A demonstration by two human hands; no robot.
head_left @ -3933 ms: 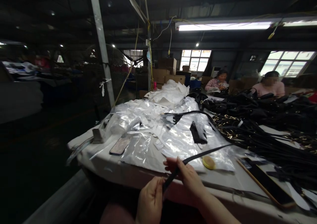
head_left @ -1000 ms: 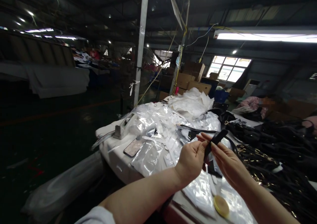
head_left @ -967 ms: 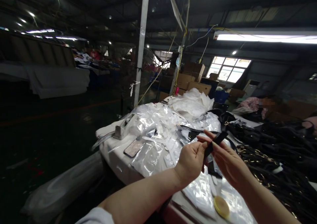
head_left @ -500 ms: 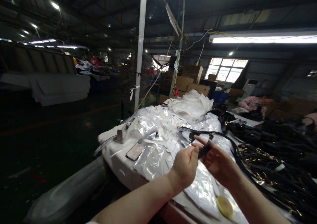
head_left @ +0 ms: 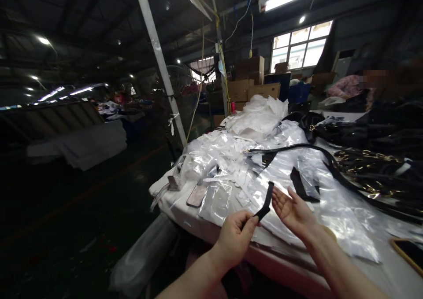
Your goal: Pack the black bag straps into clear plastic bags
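Observation:
My left hand (head_left: 235,238) pinches the lower end of a short black strap piece (head_left: 265,201), which stands up between my hands above the table's near edge. Just to its right, my right hand (head_left: 292,208) is open with the palm up and fingers spread, close to the strap but not gripping it. A long black strap (head_left: 317,154) curves across the clear plastic bags (head_left: 280,175) behind my hands. Another black piece (head_left: 299,185) lies flat on the bags.
A phone (head_left: 197,195) lies face up near the table's left corner beside a metal block (head_left: 173,182). White paper scraps (head_left: 256,116) pile up further back. Black bags with gold chains (head_left: 373,175) fill the right side. Another phone (head_left: 408,249) sits at far right. A person (head_left: 346,87) sits beyond.
My right hand has let go of the strap piece and opened; my left hand keeps holding it lower down. My view has swung right and tilted, and both hands sit nearer the table edge.

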